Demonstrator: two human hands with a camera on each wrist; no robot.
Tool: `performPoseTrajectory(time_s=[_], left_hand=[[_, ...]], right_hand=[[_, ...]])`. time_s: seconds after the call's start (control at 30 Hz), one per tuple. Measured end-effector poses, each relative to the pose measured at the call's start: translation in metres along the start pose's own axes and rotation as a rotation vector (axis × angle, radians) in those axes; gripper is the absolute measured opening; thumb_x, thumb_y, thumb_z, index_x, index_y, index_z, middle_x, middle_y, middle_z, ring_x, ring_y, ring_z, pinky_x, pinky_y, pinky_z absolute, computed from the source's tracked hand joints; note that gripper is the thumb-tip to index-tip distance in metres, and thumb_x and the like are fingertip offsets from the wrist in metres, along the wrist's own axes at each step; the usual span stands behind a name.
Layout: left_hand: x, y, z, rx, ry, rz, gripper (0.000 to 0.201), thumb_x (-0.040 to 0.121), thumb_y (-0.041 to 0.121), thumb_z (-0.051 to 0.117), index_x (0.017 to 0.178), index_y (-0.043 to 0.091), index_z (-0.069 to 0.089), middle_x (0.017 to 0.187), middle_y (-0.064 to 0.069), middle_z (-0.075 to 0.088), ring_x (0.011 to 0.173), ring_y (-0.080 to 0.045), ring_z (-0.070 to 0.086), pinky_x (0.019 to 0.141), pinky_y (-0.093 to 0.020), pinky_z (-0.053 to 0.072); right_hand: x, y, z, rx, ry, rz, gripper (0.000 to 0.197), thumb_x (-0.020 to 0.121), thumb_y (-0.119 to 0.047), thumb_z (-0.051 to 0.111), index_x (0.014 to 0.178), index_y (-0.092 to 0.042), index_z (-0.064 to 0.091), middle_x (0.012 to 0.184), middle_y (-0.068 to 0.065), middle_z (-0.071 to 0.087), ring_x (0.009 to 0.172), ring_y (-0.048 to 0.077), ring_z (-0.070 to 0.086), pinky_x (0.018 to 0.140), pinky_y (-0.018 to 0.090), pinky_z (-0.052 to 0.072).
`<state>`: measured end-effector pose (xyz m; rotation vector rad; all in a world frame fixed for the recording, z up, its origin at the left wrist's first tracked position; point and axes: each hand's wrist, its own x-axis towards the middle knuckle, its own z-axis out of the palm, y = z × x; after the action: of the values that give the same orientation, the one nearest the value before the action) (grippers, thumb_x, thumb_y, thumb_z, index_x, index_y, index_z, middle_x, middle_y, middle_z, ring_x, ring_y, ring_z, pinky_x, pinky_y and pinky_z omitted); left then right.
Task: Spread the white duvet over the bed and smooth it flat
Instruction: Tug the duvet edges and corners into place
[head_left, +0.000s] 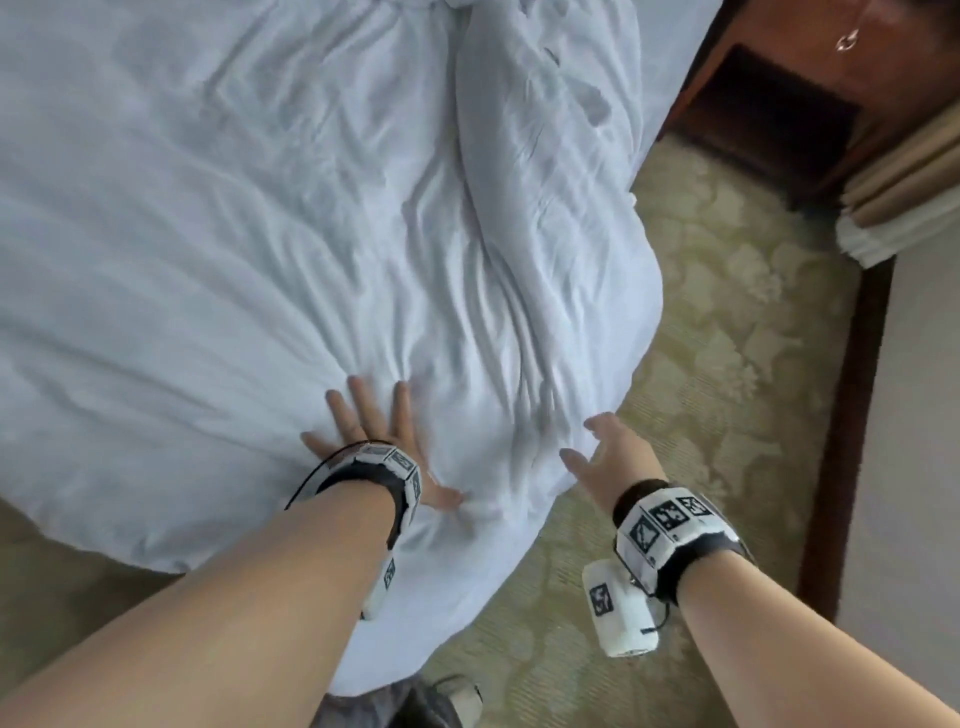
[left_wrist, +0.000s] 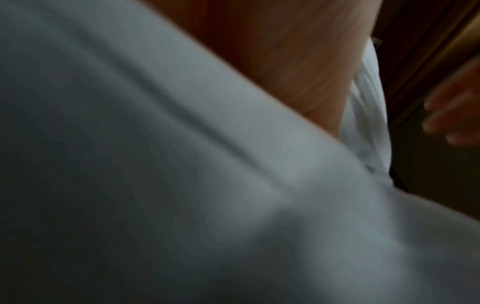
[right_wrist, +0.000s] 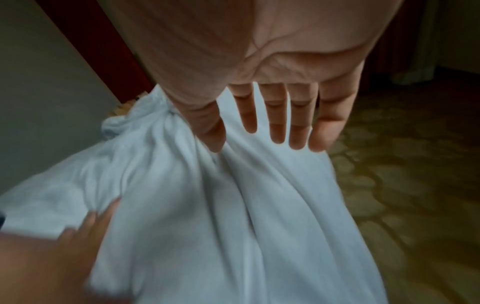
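The white duvet (head_left: 260, 234) covers the bed, wrinkled, with a long raised fold (head_left: 519, 218) running up its right side; its near corner hangs over the bed's edge toward the floor. My left hand (head_left: 374, 436) lies flat on the duvet near that corner, fingers spread straight and thumb pressing into the cloth. My right hand (head_left: 602, 452) hovers just off the duvet's right edge, fingers straight and apart (right_wrist: 278, 123), holding nothing. In the left wrist view the duvet (left_wrist: 155, 185) fills the blurred frame below my palm (left_wrist: 298, 61).
Patterned green carpet (head_left: 701, 415) lies to the right of the bed. A dark wooden nightstand (head_left: 779, 104) stands at the far right, with folded curtains (head_left: 904, 192) beside it. A dark wood skirting (head_left: 847, 415) edges the wall. My shoe (head_left: 441, 701) is at the bed's corner.
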<state>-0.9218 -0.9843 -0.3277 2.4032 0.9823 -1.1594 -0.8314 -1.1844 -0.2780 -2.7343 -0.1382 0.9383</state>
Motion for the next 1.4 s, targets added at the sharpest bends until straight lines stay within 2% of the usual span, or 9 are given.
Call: performPoseTrajectory(time_s=[0.2,0.33,0.47,0.6,0.8,1.07,1.27,1.33,1.4], left_hand=[[0.012,0.002,-0.003,0.006,-0.149,-0.023,0.158,0.031,0.086,0.065,0.124,0.026,-0.049,0.133,-0.019,-0.057,0.129,-0.047,-0.043,0.101,-0.075,-0.006],[0.018,0.002,-0.005,-0.019,-0.192,-0.040,0.153,0.037,0.082,0.066,0.120,0.025,-0.049,0.127,-0.020,-0.060,0.128,-0.047,-0.044,0.100,-0.074,-0.009],[0.026,0.005,-0.005,0.001,-0.225,-0.070,0.152,0.036,0.081,0.066,0.118,0.023,-0.048,0.113,-0.022,-0.065,0.124,-0.047,-0.048,0.097,-0.074,-0.011],[0.026,0.007,-0.013,0.020,-0.263,-0.097,0.152,0.036,0.081,0.066,0.118,0.023,-0.048,0.115,-0.021,-0.063,0.126,-0.046,-0.046,0.098,-0.074,-0.008],[0.025,0.010,-0.017,0.066,-0.262,-0.110,0.155,0.033,0.082,0.066,0.122,0.021,-0.045,0.124,-0.018,-0.058,0.133,-0.047,-0.037,0.101,-0.072,-0.005],[0.013,0.029,-0.019,0.086,-0.226,-0.266,0.161,0.026,0.081,0.070,0.119,0.025,-0.050,0.126,-0.015,-0.060,0.134,-0.042,-0.039,0.107,-0.070,-0.003],[-0.003,0.058,-0.020,0.031,-0.100,-0.525,0.162,0.031,0.077,0.070,0.121,0.023,-0.053,0.132,-0.012,-0.056,0.141,-0.042,-0.026,0.112,-0.061,0.010],[0.015,0.069,-0.021,-0.075,-0.009,-0.613,0.146,0.047,0.063,0.072,0.145,0.020,-0.028,0.150,-0.022,-0.033,0.145,-0.044,0.004,0.113,-0.055,0.024],[0.027,0.106,-0.047,-0.133,-0.005,-0.591,0.091,0.067,0.044,0.064,0.144,0.005,0.035,0.144,-0.031,0.034,0.128,-0.040,0.045,0.103,-0.049,0.042]], right_hand=[[0.087,-0.105,-0.070,-0.035,0.386,-0.414,0.054,0.083,-0.035,0.067,0.128,-0.017,0.046,0.143,0.007,0.037,0.128,0.029,0.037,0.103,0.039,0.034],[0.158,-0.169,-0.122,-0.189,0.534,-0.366,0.085,0.074,-0.053,0.067,0.143,-0.028,0.024,0.159,0.007,0.006,0.146,0.030,0.005,0.110,0.053,0.020],[0.219,-0.179,-0.156,-0.192,0.461,-0.134,0.105,0.060,-0.068,0.064,0.144,-0.027,0.016,0.148,0.014,0.032,0.137,0.035,0.026,0.107,0.053,0.027],[0.234,-0.159,-0.150,-0.070,0.233,-0.095,0.067,0.077,-0.059,0.060,0.122,-0.013,0.041,0.112,0.015,0.059,0.084,0.029,0.047,0.075,0.036,0.038],[0.246,-0.155,-0.141,-0.091,0.210,-0.217,0.046,0.089,-0.045,0.053,0.120,-0.012,0.047,0.113,0.020,0.061,0.102,0.037,0.058,0.083,0.039,0.043],[0.265,-0.130,-0.148,-0.034,0.140,-0.392,0.023,0.093,-0.034,0.046,0.093,-0.012,0.052,0.090,0.011,0.055,0.085,0.030,0.053,0.074,0.032,0.040],[0.298,-0.054,-0.220,-0.124,0.085,-0.458,0.038,0.094,-0.038,0.043,0.092,-0.004,0.059,0.087,0.013,0.056,0.082,0.029,0.050,0.074,0.033,0.042],[0.308,-0.022,-0.251,-0.141,0.080,-0.464,0.039,0.093,-0.036,0.039,0.086,-0.004,0.061,0.083,0.013,0.060,0.077,0.029,0.053,0.069,0.031,0.041],[0.321,0.009,-0.274,-0.248,0.052,-0.464,0.036,0.095,-0.031,0.039,0.086,-0.005,0.064,0.087,0.013,0.065,0.081,0.031,0.059,0.068,0.030,0.042]])
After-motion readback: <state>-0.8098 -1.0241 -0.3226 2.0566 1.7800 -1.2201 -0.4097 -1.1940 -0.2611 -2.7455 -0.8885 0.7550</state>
